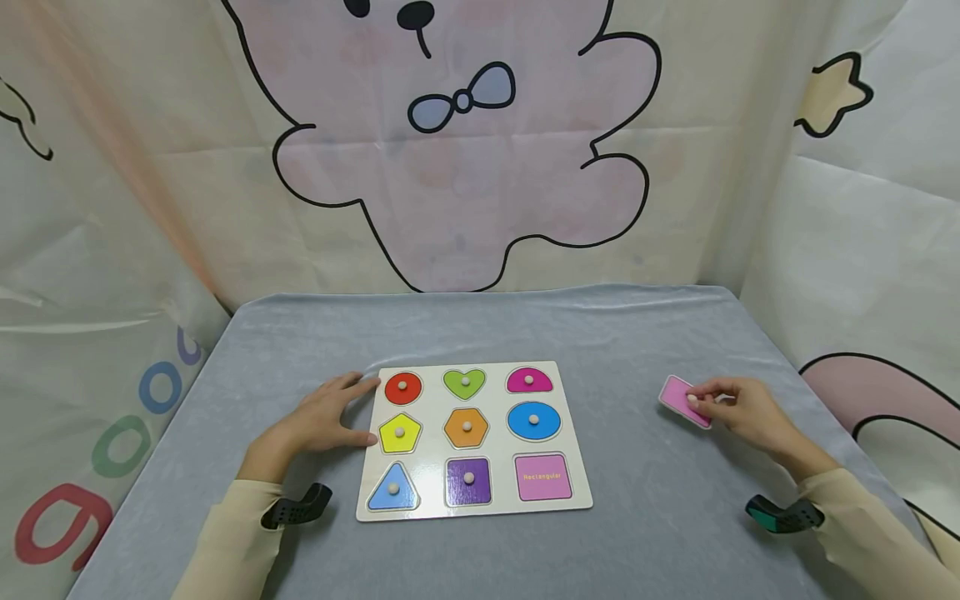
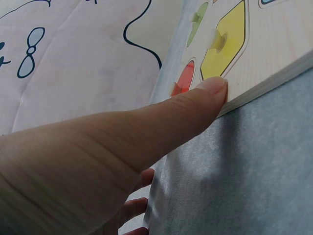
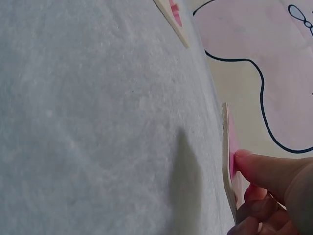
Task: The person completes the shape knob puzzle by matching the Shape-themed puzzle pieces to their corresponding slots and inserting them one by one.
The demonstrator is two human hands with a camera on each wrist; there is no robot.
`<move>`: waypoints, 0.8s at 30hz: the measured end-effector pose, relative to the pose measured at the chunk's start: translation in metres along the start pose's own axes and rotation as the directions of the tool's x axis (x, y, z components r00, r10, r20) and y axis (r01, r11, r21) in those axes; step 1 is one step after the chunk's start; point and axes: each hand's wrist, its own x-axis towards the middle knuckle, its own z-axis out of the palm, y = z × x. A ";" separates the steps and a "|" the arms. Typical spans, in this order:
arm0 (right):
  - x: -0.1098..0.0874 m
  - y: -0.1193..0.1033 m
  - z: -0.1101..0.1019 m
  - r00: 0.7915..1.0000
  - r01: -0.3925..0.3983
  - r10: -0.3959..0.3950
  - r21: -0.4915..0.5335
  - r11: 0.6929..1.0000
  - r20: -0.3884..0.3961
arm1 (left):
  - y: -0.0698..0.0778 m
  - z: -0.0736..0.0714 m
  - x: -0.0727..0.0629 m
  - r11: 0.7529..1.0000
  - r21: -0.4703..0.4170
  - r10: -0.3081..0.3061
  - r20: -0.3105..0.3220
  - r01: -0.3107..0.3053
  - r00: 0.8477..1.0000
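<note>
A white wooden shape puzzle board (image 1: 480, 442) lies on the table, holding knobbed pieces such as a red circle (image 1: 403, 387), a yellow pentagon (image 1: 400, 433) and a purple square (image 1: 468, 481). Its lower right recess (image 1: 543, 477), labelled "Rectangular", shows a bare pink bottom. My left hand (image 1: 318, 421) touches the board's left edge, fingers extended; in the left wrist view the thumb (image 2: 195, 100) rests on the rim near the pentagon. To the right of the board, my right hand (image 1: 746, 410) pinches a pink rectangle puzzle piece (image 1: 681, 398) by its knob, tilted. Its shadow falls on the cloth.
Blue-grey cloth (image 1: 630, 333) covers the table. Behind it hangs a curtain (image 1: 465, 183) printed with a pink cartoon animal, and printed sheets flank both sides. Each wrist wears a black strap (image 1: 296, 506).
</note>
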 end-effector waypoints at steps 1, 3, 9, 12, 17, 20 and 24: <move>0.000 -0.002 0.000 1.000 0.005 -0.005 0.004 1.000 0.000 | 0.000 0.000 0.000 1.000 0.001 0.001 0.000 -0.001 1.000; 0.001 -0.005 0.002 1.000 0.013 -0.013 0.019 1.000 0.002 | 0.000 0.000 0.000 1.000 0.000 0.001 0.001 -0.001 1.000; 0.002 -0.013 0.007 0.999 0.038 -0.039 0.044 0.998 0.022 | 0.002 -0.001 -0.001 1.000 0.007 -0.002 -0.001 0.002 1.000; 0.003 -0.017 0.009 0.999 0.041 -0.043 0.054 0.998 0.033 | 0.002 -0.001 0.000 1.000 0.007 -0.003 0.001 0.003 1.000; 0.004 -0.022 0.011 0.998 0.045 -0.048 0.051 0.998 0.048 | 0.002 -0.001 -0.001 1.000 0.006 -0.007 0.008 0.007 1.000; 0.005 -0.024 0.013 0.997 0.057 -0.061 0.068 0.996 0.055 | 0.002 -0.001 0.000 1.000 0.005 -0.007 0.006 0.007 1.000; 0.005 -0.025 0.016 0.994 0.084 -0.090 0.094 0.992 0.061 | 0.000 -0.001 0.000 1.000 0.006 0.001 0.001 -0.001 1.000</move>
